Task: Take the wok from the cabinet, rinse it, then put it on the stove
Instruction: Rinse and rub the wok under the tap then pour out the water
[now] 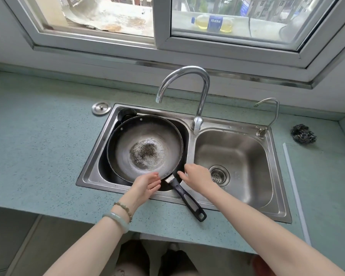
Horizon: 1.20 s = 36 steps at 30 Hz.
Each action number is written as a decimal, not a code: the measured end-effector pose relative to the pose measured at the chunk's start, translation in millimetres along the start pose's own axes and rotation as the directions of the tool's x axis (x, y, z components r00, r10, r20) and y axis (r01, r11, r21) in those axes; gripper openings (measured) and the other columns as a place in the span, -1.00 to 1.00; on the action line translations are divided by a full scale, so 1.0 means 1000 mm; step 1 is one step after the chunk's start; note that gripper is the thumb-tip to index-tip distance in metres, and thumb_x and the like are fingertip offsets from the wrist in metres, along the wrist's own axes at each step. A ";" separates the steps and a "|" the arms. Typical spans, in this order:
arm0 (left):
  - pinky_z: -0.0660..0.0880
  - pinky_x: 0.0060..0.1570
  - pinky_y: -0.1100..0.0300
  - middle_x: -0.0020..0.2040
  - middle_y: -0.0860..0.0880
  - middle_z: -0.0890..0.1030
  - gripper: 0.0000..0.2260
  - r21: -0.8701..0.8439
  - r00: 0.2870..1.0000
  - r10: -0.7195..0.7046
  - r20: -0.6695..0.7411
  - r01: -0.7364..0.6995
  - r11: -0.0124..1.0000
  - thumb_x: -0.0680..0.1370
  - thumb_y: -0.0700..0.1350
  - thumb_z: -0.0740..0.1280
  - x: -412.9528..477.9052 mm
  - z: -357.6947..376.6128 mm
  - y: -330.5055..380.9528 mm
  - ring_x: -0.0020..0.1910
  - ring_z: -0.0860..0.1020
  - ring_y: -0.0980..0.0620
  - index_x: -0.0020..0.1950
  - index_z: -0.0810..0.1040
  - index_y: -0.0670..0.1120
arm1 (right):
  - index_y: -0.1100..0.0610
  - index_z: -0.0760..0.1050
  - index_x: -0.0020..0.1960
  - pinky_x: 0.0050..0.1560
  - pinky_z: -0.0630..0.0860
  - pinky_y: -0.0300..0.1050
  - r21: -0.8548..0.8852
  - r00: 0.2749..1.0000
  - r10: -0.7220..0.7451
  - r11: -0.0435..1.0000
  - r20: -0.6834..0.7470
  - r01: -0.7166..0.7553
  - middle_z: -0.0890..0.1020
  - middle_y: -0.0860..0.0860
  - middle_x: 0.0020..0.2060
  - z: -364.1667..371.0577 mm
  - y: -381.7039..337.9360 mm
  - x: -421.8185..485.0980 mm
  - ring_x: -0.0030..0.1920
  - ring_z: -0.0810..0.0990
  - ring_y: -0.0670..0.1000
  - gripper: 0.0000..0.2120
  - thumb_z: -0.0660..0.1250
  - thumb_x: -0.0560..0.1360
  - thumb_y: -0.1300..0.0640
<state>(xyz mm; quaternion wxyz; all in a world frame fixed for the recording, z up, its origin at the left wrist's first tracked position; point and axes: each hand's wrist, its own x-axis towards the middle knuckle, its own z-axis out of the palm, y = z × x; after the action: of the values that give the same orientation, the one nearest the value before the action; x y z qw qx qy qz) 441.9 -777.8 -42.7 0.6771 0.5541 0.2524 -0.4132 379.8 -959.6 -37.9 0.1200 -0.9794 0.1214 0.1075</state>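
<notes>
1. The wok (145, 149) sits tilted in the left basin of a double steel sink (275, 176), its rim leaning on the basin's near edge and its dark, speckled middle facing up.
2. Its black handle (189, 201) runs out over the near rim of the sink and onto the pale green counter (38, 156), pointing near and to the right.
3. The left hand (145, 185) is open with fingers stretched out flat, just beside the wok's near rim where the handle joins; whether the fingertips touch the rim I cannot tell. It grips nothing.
4. The right hand (195, 176) is also open, fingers spread loosely, hovering just right of the handle's root above the divider between the basins. It holds nothing.
5. A tall curved faucet (202, 92) stands at the far side of the sink, its spout over the far part of the left basin; no water is visible.
6. A smaller tap (271, 112) stands at the far right corner.
7. A steel scourer (303, 134) lies on the counter to the right, and a round metal cap (101, 108) lies at the sink's far left corner.
</notes>
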 end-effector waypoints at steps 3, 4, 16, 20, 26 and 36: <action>0.48 0.13 0.04 0.08 -0.18 0.57 -0.72 0.059 0.994 0.108 0.029 -0.109 0.992 0.56 -0.33 0.21 -0.001 -0.025 0.017 0.06 0.55 -0.12 0.26 0.47 -0.27 | 0.18 0.45 0.01 -0.08 0.48 0.01 0.040 0.997 0.008 0.999 -0.081 -0.005 0.59 0.10 0.01 -0.014 0.002 0.012 0.05 0.56 0.18 -0.67 0.16 0.57 -0.09; 0.47 0.15 0.03 0.09 -0.19 0.57 -0.75 0.087 0.990 0.137 0.032 -0.139 0.986 0.56 -0.34 0.21 0.000 -0.032 0.026 0.09 0.54 -0.14 0.23 0.49 -0.26 | 0.19 0.46 0.03 -0.09 0.48 0.01 0.066 0.994 0.020 0.998 -0.105 -0.013 0.57 0.10 0.02 -0.019 0.002 0.016 0.05 0.55 0.16 -0.69 0.18 0.57 -0.07; 0.44 0.20 0.05 0.23 -0.30 0.52 -0.71 0.309 0.970 0.170 0.172 -0.217 0.926 0.57 -0.37 0.17 0.041 -0.054 0.147 0.19 0.52 -0.19 0.29 0.43 -0.34 | 0.15 0.51 0.04 0.11 0.51 -0.01 0.865 0.652 0.758 0.323 0.007 -0.385 0.62 0.09 -0.03 -0.056 0.006 0.096 -0.02 0.59 0.12 -0.79 0.35 0.45 0.07; 0.41 0.23 0.08 0.26 -0.26 0.49 -0.68 0.314 0.940 0.039 0.339 -0.152 0.937 0.59 -0.32 0.14 0.045 0.006 0.153 0.17 0.49 -0.14 0.34 0.38 -0.34 | 0.26 0.46 0.24 0.24 0.50 0.08 0.941 0.549 0.802 -0.047 0.235 -0.334 0.58 0.08 -0.09 -0.049 0.010 0.108 -0.04 0.59 0.09 -0.67 0.29 0.50 0.17; 0.41 0.13 0.18 0.01 -0.10 0.54 -0.86 0.395 0.863 -0.116 0.492 -0.102 0.913 0.55 -0.21 0.23 0.047 0.110 0.137 0.06 0.48 -0.02 0.08 0.49 -0.13 | 0.39 0.33 0.34 0.34 0.39 0.12 0.943 0.593 0.733 -0.252 0.332 -0.216 0.56 0.29 0.04 -0.068 0.003 0.100 0.18 0.52 0.26 -0.66 0.09 0.58 0.39; 0.31 0.28 0.16 -0.05 -0.10 0.54 -0.80 0.283 0.915 -0.152 0.373 0.044 0.958 0.59 -0.29 0.08 0.077 0.159 0.124 -0.02 0.50 0.00 -0.07 0.49 -0.18 | 0.37 0.20 0.44 0.35 0.32 0.00 0.936 0.749 0.561 -0.212 0.353 -0.283 0.34 0.30 0.39 -0.073 0.026 0.090 0.40 0.34 0.21 -0.55 0.05 0.55 0.49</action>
<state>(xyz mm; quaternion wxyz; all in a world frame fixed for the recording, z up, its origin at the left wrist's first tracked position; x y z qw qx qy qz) 568.4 -946.0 3.3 0.6106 0.5336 0.0814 -0.5795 471.2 -1021.9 3.9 0.7115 -0.4926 0.4955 -0.0748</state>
